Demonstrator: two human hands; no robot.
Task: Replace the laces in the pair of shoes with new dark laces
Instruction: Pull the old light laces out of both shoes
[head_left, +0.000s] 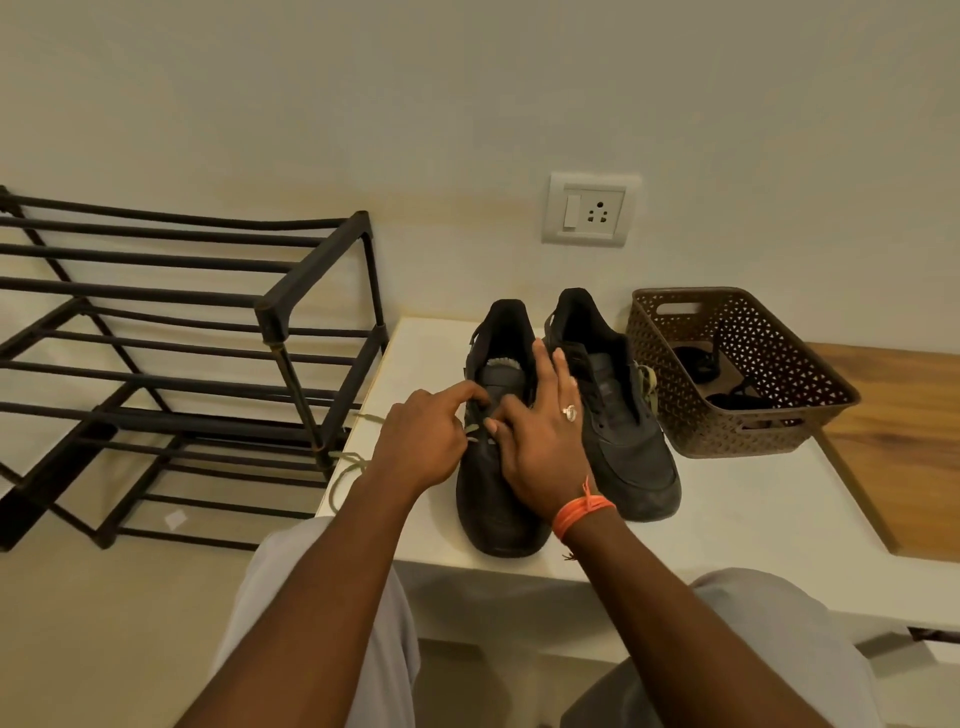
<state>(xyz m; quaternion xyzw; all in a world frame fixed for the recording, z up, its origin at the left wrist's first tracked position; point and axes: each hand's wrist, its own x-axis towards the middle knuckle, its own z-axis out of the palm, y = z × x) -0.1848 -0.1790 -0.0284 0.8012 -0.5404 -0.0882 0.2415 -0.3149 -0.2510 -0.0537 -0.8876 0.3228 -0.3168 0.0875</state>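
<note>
Two dark shoes stand side by side on the white surface (727, 499) in the middle of the frame, toes toward the camera. Both hands work on the left shoe (493, 499), unthreading its old olive lace (345, 470), whose loose tail trails off the surface's left edge. The left hand (421, 441) has its fingers curled at the eyelets with the forefinger stretched forward; it seems to pinch the lace, though the grip itself is hidden. The right hand (540, 441) lies mostly flat over the tongue, fingers extended, thumb meeting the lace beside the left hand, apparently steadying the shoe.

To do this step well, it is best to hold the shoe down with the flat hand and draw the lace out one crossing at a time, pulling slack sideways rather than yanking the whole length.

The right shoe (623, 447) still carries its olive lace. At right, just beside it, a brown perforated basket (675, 415) holds dark coiled things, probably the new laces. A black metal rack (208, 338) fills the left of the frame; the dangling tail hangs near its corner post and could snag there. A wall socket (589, 210) sits above.
</note>
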